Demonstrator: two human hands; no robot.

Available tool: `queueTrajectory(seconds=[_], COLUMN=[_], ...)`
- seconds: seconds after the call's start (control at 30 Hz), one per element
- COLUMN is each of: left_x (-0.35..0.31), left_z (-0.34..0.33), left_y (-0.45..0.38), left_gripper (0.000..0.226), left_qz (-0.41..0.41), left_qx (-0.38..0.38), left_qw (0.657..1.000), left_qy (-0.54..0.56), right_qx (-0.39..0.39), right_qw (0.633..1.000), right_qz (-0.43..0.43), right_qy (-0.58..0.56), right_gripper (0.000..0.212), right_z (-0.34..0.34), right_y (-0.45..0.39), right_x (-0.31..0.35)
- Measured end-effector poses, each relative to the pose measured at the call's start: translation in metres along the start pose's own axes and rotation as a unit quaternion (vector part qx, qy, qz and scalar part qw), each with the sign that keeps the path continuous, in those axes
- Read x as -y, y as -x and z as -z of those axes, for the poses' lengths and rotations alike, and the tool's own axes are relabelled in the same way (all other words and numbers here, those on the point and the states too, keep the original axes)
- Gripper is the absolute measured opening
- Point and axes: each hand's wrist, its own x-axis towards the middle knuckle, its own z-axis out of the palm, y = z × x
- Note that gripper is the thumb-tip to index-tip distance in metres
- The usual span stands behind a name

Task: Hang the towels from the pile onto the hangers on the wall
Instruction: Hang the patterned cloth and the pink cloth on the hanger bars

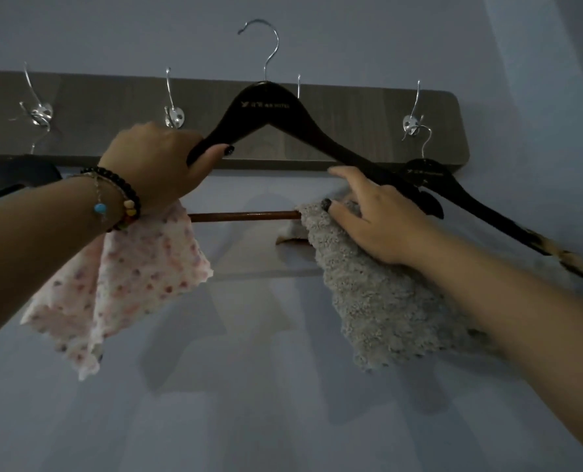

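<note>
The left hand (162,158) is closed around the left shoulder of a black wooden clothes hanger (273,110), and it holds this hanger up in front of a long grey-brown wooden wall board (368,110). The silver wire hook of the hanger (266,46) points up above the board and is not on any wall hook. On the brown lower bar of the hanger (246,216) hang 2 towels: 1 white towel with small pink dots (137,277) at the left end, under the left wrist, and 1 fluffy grey towel (382,298) at the right end. The bar is bare between them. The right hand (375,216) lies with loose, spread fingers on the top of the grey towel, just under the right arm of the hanger; whether it pinches the cloth, I cannot tell.

The board carries 4 shiny metal wall hooks; the 3rd is mostly hidden behind the held hanger. A 2nd black hanger (460,192) hangs from the rightmost wall hook (414,124). On the left wrist are 2 bracelets, 1 of dark beads (120,182) and 1 thin chain with a blue bead (100,208).
</note>
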Motion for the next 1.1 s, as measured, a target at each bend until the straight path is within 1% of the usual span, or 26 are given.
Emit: queueTrajectory(seconds=[0.1,0.13,0.2,0.27,0.37,0.47,0.6,0.83,0.97,1.03,1.07,1.1], left_x=[0.017,0.023,0.035,0.048,0.071,0.090,0.105,0.114,0.111,0.109,0.106,0.100], left_z=[0.009,0.012,0.017,0.020,0.018,0.014,0.005,-0.015,-0.020,-0.021,-0.021,-0.019], left_y=[0.007,0.010,0.017,0.023,0.032,0.039,0.043,0.054,0.070,0.079,0.082,0.085], left_gripper=[0.065,0.062,0.054,0.056,0.061,0.057,0.059,0.062,0.058,0.061,0.062,0.059], left_qz=[0.009,0.012,0.023,0.037,0.054,0.083,0.112,0.141,0.133,0.154,0.171,0.190], left_qx=[0.006,0.011,0.030,0.060,0.092,0.123,0.118,0.159,0.182,0.177,0.156,0.116], left_qw=[0.999,0.999,0.998,0.995,0.988,0.979,0.976,0.971,0.971,0.971,0.972,0.973], left_qy=[-0.031,-0.035,-0.045,-0.067,-0.108,-0.139,-0.147,-0.107,-0.081,-0.054,-0.049,-0.051], right_qx=[0.050,0.057,0.064,0.074,0.073,0.055,0.052,0.098,0.124,0.103,0.083,0.065], right_qw=[0.998,0.997,0.995,0.992,0.990,0.991,0.991,0.991,0.989,0.991,0.992,0.993], right_qz=[0.032,0.048,0.082,0.102,0.112,0.121,0.115,0.089,0.076,0.087,0.093,0.097], right_qy=[-0.004,-0.006,0.007,0.029,0.035,0.034,0.032,0.010,0.008,0.018,0.014,0.004], right_gripper=[0.031,0.032,0.041,0.045,0.047,0.048,0.049,0.055,0.053,0.049,0.045,0.041], right_z=[0.007,0.007,0.004,-0.002,-0.015,-0.031,-0.045,-0.065,-0.080,-0.087,-0.089,-0.092], right_y=[-0.010,-0.013,-0.017,-0.022,-0.030,-0.038,-0.048,-0.058,-0.042,-0.035,-0.032,-0.030], right_x=[0.012,0.017,0.030,0.045,0.070,0.091,0.104,0.105,0.102,0.100,0.098,0.097])
